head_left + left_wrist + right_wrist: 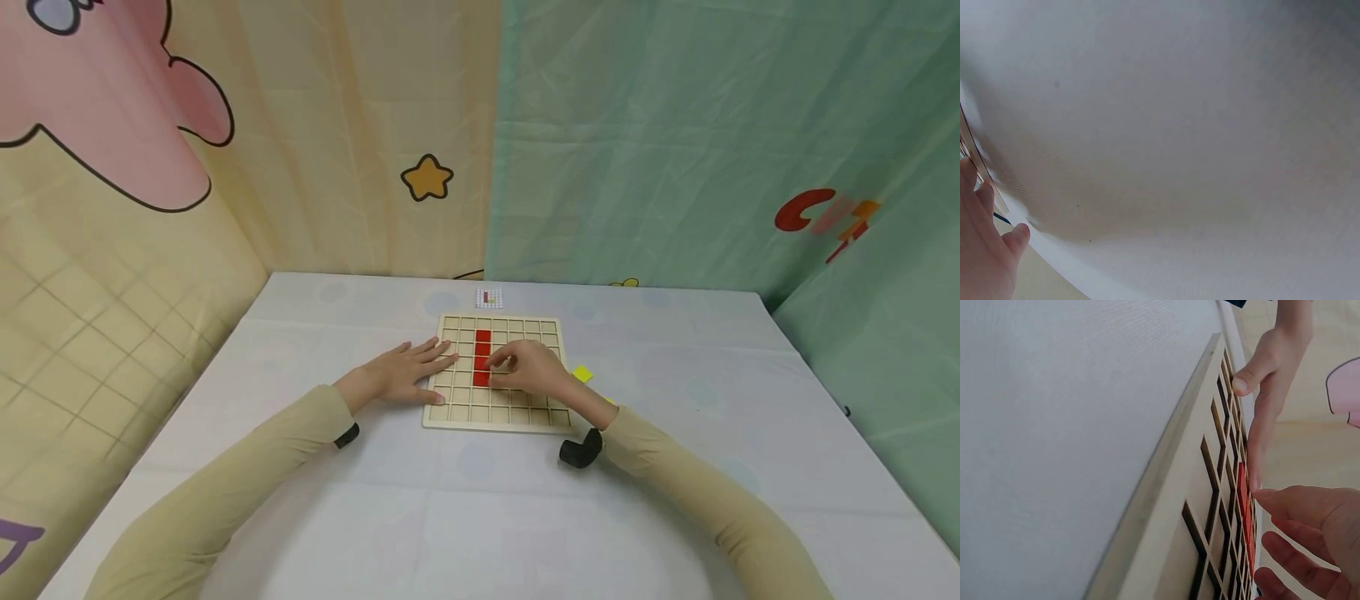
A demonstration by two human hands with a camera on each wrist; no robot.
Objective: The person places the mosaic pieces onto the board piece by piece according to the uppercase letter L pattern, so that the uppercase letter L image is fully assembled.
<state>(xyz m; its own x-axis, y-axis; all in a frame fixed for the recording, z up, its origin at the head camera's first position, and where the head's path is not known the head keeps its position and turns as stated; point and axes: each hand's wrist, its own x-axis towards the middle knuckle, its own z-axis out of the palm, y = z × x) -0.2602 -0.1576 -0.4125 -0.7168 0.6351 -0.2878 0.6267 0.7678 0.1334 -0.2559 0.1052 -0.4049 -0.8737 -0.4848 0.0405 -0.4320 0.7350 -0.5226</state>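
Observation:
A light wooden grid board [528, 414] lies on the table. Several red square tiles [483, 337] fill a vertical strip of its cells. My left hand [397, 372] rests spread on the board's left edge, fingers straight and palm down. Over the middle of the board, my right hand [531, 367] is bent, thumb and forefinger at the lowest red tile [481, 378], which they seem to pinch by its edges. In the right wrist view its thumb [1275, 501] is by the red strip, and the other fingers curl loosely. The fingertips partly hide that tile.
Behind the board lies a small printed card [489, 298] with a grid and coloured cells. A yellow tile [582, 374] lies right of the board, with another yellow bit [610, 401] partly hidden by the right wrist. Curtains stand behind the white-covered table [480, 517].

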